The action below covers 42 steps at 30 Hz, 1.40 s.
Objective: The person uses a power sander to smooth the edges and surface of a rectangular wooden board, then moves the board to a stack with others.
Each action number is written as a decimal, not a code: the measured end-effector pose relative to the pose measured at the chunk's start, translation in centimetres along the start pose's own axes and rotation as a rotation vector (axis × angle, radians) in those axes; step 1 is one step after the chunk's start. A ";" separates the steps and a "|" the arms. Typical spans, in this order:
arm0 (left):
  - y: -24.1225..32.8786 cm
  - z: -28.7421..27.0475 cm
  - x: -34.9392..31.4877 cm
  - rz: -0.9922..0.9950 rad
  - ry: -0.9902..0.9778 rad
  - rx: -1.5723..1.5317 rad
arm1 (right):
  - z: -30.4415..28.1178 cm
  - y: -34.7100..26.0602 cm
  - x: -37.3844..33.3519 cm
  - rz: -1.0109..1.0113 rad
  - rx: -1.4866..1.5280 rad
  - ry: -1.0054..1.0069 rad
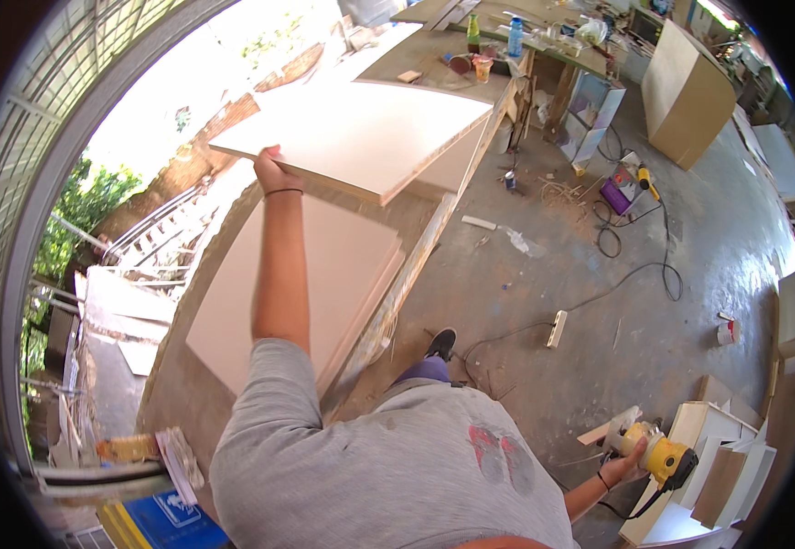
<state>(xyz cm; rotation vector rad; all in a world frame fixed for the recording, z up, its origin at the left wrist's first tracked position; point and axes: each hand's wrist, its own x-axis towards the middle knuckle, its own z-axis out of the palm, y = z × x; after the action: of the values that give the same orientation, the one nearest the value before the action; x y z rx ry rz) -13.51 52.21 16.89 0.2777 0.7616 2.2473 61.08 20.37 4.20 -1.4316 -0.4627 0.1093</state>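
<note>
My left hand [279, 173] reaches out over the workbench and is closed on the near edge of a white board [361, 128], which is tilted above the bench. Beneath it, a second pale board [279, 284] lies flat on the bench. Low on my right side, my right hand [629, 465] is wrapped round a yellow and black router [661, 454]. The router's cord hangs from its black end. The router is well apart from both boards, and its bit is hard to make out.
A power strip [557, 329] and a long black cable [590, 279] lie on the floor. Cabinet pieces [718, 471] stand beside the router. A tall wooden cabinet [686, 96] is at the far right. Bottles [515, 38] stand on the far table.
</note>
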 end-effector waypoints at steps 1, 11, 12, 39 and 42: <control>-2.6 1.2 0.3 0.023 0.006 -0.054 | 0.1 -0.6 -0.2 0.000 -0.015 0.038; -13.9 -0.8 7.2 -0.126 0.029 -0.231 | 5.1 -4.5 -1.4 -0.031 -0.014 0.194; -14.4 -1.0 6.8 -0.140 0.043 -0.235 | 5.3 -4.6 -1.4 -0.047 -0.018 0.191; -5.0 -9.7 -7.9 0.454 -0.529 1.874 | 3.8 -3.3 0.0 0.050 0.218 -0.133; -0.5 -17.4 -18.2 0.473 -0.424 2.001 | 2.9 -3.7 0.2 0.188 0.284 -0.273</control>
<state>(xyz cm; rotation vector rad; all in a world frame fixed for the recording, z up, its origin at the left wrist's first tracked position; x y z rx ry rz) -7.46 32.01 3.20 1.8166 2.5073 0.7771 59.42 22.61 8.01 -1.1811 -0.5122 0.5070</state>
